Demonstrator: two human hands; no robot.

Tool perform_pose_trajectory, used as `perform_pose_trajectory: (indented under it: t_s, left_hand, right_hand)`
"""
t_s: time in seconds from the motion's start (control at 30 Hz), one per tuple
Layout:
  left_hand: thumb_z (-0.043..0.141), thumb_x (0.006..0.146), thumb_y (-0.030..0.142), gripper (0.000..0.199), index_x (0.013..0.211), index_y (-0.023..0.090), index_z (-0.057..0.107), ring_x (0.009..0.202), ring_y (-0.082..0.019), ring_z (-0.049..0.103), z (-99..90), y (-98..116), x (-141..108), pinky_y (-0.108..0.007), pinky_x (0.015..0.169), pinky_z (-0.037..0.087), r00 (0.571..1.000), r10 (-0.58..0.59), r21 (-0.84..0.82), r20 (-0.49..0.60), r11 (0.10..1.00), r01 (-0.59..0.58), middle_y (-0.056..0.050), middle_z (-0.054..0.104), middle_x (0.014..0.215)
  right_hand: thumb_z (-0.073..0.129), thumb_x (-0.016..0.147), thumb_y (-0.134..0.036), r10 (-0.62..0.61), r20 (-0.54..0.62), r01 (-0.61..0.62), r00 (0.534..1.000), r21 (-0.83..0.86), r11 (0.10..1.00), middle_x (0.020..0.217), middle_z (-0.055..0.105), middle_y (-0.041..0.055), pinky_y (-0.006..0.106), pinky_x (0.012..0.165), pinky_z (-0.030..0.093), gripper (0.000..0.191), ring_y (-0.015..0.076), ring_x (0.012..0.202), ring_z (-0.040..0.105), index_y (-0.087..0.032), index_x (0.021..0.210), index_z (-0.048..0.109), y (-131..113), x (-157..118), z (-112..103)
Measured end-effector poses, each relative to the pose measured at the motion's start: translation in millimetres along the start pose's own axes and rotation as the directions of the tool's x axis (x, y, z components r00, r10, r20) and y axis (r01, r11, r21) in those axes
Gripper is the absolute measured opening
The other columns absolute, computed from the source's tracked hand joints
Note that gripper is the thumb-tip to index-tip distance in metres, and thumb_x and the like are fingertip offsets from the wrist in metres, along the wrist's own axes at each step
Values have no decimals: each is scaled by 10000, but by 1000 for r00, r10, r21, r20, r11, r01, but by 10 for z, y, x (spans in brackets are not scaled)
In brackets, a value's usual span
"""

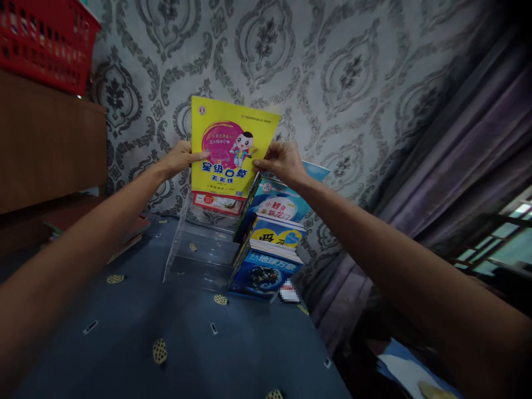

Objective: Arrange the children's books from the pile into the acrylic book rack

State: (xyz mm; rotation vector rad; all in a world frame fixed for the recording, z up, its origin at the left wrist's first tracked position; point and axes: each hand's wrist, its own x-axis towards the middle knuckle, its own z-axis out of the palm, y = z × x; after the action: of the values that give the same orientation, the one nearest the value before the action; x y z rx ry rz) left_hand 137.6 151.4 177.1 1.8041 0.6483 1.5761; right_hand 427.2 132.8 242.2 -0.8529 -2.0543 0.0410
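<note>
A yellow workbook (228,149) with a pink circle and a cartoon child is held upright by both hands. My left hand (179,159) grips its left edge, thumb on the cover; my right hand (282,159) pinches its right edge. The workbook is at the back of a clear tiered stand (199,255), just above a red-and-white book (218,203). On the stand's right side, blue and yellow books stand in rows: a light blue one (278,200), a yellow-and-blue one (276,233) and a dark blue one (266,275) in front.
The stand rests on a dark blue patterned tablecloth (124,332). Some books (133,233) lie at the left by a wooden cabinet (50,144), which bears a red basket (50,47). Behind is a patterned wall; a grey-purple curtain (399,205) hangs at the right.
</note>
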Motion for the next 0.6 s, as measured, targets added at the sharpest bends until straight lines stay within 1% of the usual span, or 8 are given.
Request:
perform_pose_trajectory:
  t_s: [0.07, 0.13, 0.23, 0.3, 0.4, 0.5, 0.57, 0.6]
  left_hand:
    - [837, 681, 394, 332, 885, 139, 781, 942, -329, 748, 24, 3, -24, -466, 854, 610, 1000, -7, 28, 20, 1000, 6, -130, 798, 963]
    - [830, 680, 400, 319, 872, 149, 781, 942, -327, 746, 45, 6, -46, -455, 843, 612, 1000, -5, 47, 26, 999, 4, -115, 802, 938]
    - [822, 684, 408, 309, 856, 154, 779, 953, -322, 744, 58, 1, -62, -442, 845, 611, 1000, 1, 44, 27, 999, -2, -114, 802, 915]
    - [819, 687, 408, 311, 860, 153, 777, 935, -312, 746, 52, -8, -62, -434, 842, 611, 1000, -2, 37, 30, 999, 1, -114, 802, 914]
    - [810, 698, 408, 302, 866, 160, 772, 905, -300, 747, 38, -26, -51, -427, 828, 614, 999, -2, 31, 40, 1000, 0, -100, 804, 898]
    - [809, 717, 410, 320, 891, 145, 765, 933, -316, 742, 35, -58, -35, -444, 853, 604, 998, 18, 20, 55, 1000, -19, -113, 799, 905]
    - [818, 710, 439, 370, 915, 137, 760, 935, -323, 740, 36, -96, -21, -455, 864, 599, 998, 30, 20, 61, 999, -32, -117, 795, 927]
    - [822, 700, 462, 397, 921, 138, 758, 920, -319, 741, 36, -120, -14, -453, 859, 600, 997, 34, 25, 65, 999, -36, -113, 795, 934]
  right_hand:
    - [831, 675, -303, 44, 62, -51, 997, 117, 992, 730, 744, 32, 409, 685, 634, 234, 241, 709, 721, -203, 793, 656, 21, -42, 5]
    - [827, 666, -287, 78, 98, -93, 992, 165, 982, 740, 750, 32, 406, 690, 625, 225, 239, 707, 720, -198, 804, 673, 25, -75, -2]
    - [826, 670, -258, 111, 117, -124, 987, 109, 986, 692, 737, 42, 388, 647, 600, 187, 232, 657, 701, -185, 768, 684, -13, -89, -42]
    - [816, 710, -284, 123, 115, -129, 986, 51, 990, 677, 731, 53, 375, 608, 578, 176, 226, 622, 685, -180, 763, 685, -74, -83, -81]
    - [762, 796, -305, 138, 5, -138, 990, 1, 990, 715, 738, 70, 356, 579, 549, 160, 220, 596, 682, -180, 823, 667, -204, -68, -137]
    - [689, 843, -199, 137, -171, -138, 976, 8, 990, 740, 732, 60, 337, 565, 516, 179, 201, 552, 670, -176, 1006, 620, -327, -36, -172]
    - [642, 852, -131, 128, -214, -127, 968, 19, 992, 713, 714, 42, 325, 555, 494, 238, 184, 521, 653, -174, 1079, 584, -365, -11, -180]
    - [625, 852, -110, 130, -209, -129, 969, 22, 991, 698, 705, 35, 318, 550, 484, 227, 176, 514, 648, -174, 1066, 582, -366, -2, -182]
